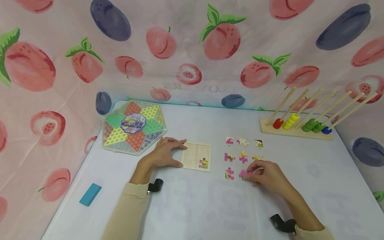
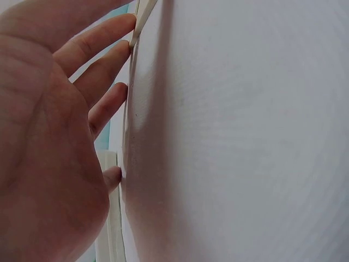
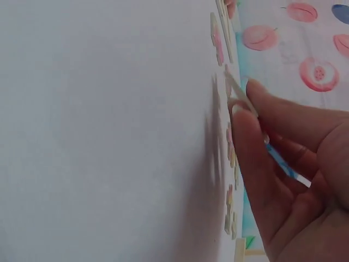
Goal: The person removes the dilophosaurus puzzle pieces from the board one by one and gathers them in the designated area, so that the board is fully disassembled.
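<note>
A shallow wooden puzzle tray (image 1: 192, 151) lies flat on the table, with one green and pink jigsaw piece (image 1: 204, 163) in its lower right corner. At the tray's left edge, my left hand (image 1: 165, 153) rests with thumb and fingers spread, the fingertips touching the rim. My right hand (image 1: 268, 176) pinches a pink jigsaw piece (image 1: 242, 173) between thumb and fingers; the right wrist view shows this piece (image 3: 244, 97) tilted off the table. Several loose pieces lie in rows beside it, including a pink corner-like piece (image 1: 229, 173) and a yellow and pink one (image 1: 243, 157).
A hexagonal Chinese checkers box (image 1: 135, 125) lies at the back left. At the back right stands a wooden bead rack (image 1: 297, 130) with upright rods and coloured beads. A blue block (image 1: 90, 194) lies near the left edge. Fruit-print cloth (image 1: 186, 43) hangs behind the table.
</note>
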A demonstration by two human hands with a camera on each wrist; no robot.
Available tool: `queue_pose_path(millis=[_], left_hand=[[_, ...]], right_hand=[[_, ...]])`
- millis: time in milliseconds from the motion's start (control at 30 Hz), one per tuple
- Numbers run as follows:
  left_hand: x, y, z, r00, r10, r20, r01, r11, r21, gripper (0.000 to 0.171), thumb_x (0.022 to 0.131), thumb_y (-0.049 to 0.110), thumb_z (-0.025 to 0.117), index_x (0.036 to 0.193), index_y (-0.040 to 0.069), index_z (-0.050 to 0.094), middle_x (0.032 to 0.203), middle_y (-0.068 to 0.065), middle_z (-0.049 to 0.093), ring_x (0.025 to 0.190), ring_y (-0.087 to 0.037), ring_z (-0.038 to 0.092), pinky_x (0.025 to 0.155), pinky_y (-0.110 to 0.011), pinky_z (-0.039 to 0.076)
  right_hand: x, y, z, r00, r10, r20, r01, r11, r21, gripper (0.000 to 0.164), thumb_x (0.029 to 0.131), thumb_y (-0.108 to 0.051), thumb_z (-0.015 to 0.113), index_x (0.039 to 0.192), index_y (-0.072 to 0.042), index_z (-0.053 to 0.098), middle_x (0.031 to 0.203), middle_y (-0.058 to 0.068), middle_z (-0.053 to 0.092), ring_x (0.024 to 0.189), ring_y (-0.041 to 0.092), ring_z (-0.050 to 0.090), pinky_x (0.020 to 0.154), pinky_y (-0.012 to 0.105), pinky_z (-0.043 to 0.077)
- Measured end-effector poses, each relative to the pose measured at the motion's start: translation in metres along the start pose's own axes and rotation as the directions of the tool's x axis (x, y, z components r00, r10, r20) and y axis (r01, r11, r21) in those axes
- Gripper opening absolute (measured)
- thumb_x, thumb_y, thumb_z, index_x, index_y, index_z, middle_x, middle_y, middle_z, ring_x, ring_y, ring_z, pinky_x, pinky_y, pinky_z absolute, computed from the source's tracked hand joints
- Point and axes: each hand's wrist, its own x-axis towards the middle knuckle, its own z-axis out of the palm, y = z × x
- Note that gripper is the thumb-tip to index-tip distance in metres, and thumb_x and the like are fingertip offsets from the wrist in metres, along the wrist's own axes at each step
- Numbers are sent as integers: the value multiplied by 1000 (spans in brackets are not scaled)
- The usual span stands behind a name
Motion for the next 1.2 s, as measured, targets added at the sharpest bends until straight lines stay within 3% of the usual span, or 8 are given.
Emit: queue_pose_path(millis=[200,433,733,1033,1200], left_hand=[[1,-1,0,1000,14,-4,-14,1000,11,73,72,32,92,140,27,63,154,6,54,143,-26,38,127,-57,8],[1,-1,0,1000,12,-3,-12,1000,7,74,72,32,92,140,27,64,153,7,55,143,-26,38,127,-57,8],[1,-1,0,1000,0,3,0,1000,1,75,72,32,92,141,27,63,153,7,55,144,-24,37,128,-55,7],[0,-1,0,1000,12,-5,-12,1000,7,73,72,32,92,139,27,64,154,7,54,143,-25,38,127,-57,9],[0,-2,0,1000,15,-5,-15,1000,2,71,72,33,92,138,27,65,157,8,51,143,-25,37,127,-57,9]], right_hand=[[1,-3,6,997,78,-28,-79,995,-63,19,87,-18,81,99,-7,72,82,5,68,58,14,63,55,21,52],[2,-4,10,995,93,-33,-96,991,-95,17,87,-21,80,97,-9,73,79,4,67,54,14,59,53,22,46],[4,-5,8,995,101,-25,-103,986,-127,23,85,-23,82,99,-10,69,92,5,66,51,15,56,50,24,46],[8,-3,7,994,100,-51,-109,970,-218,34,80,-30,86,95,-10,64,87,3,63,79,18,49,63,27,37],[8,-1,9,996,70,-61,-82,973,-218,30,80,-26,86,93,-11,63,86,2,62,80,18,50,64,25,38]])
